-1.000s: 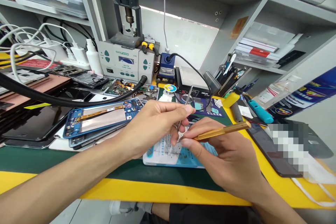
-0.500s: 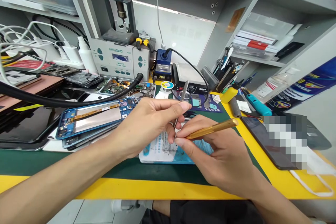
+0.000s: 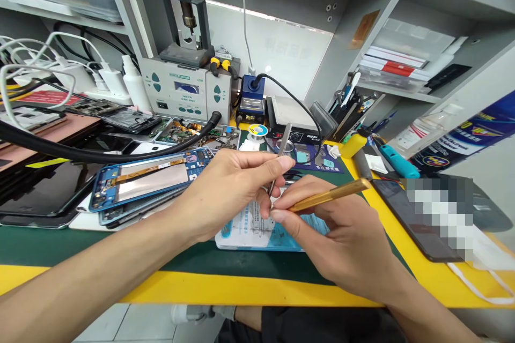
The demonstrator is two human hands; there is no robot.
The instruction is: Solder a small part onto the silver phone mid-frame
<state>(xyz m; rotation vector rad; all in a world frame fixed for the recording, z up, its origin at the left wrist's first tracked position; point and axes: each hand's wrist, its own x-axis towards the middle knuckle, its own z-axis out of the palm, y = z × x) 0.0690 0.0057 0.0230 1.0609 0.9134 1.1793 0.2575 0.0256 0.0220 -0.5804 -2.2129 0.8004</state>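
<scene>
My left hand [image 3: 237, 185] is closed on a pair of slim metal tweezers [image 3: 285, 140], which slant up and away from between thumb and fingers. Close beside it, my right hand [image 3: 346, 238] grips a gold-coloured pen-shaped tool [image 3: 332, 196], its blunt end pointing up to the right. The tool's working end is hidden by the fingers, and the fingertips of both hands nearly meet. Any small part between them is too small to make out. Below the hands lies a blue-and-white flat case [image 3: 245, 233] on the green mat [image 3: 193, 260].
To the left lie opened phone frames [image 3: 151, 177] under a thick black hose [image 3: 120, 155]. Behind stand a grey rework station [image 3: 187, 91], a soldering station [image 3: 251, 102] and a solder spool [image 3: 257, 130]. On the right are a dark phone [image 3: 414, 220] and a teal tool [image 3: 398, 161].
The view has shifted very slightly, so the scene sits a little farther right. Both hands keep their grips and nearly the same pose.
</scene>
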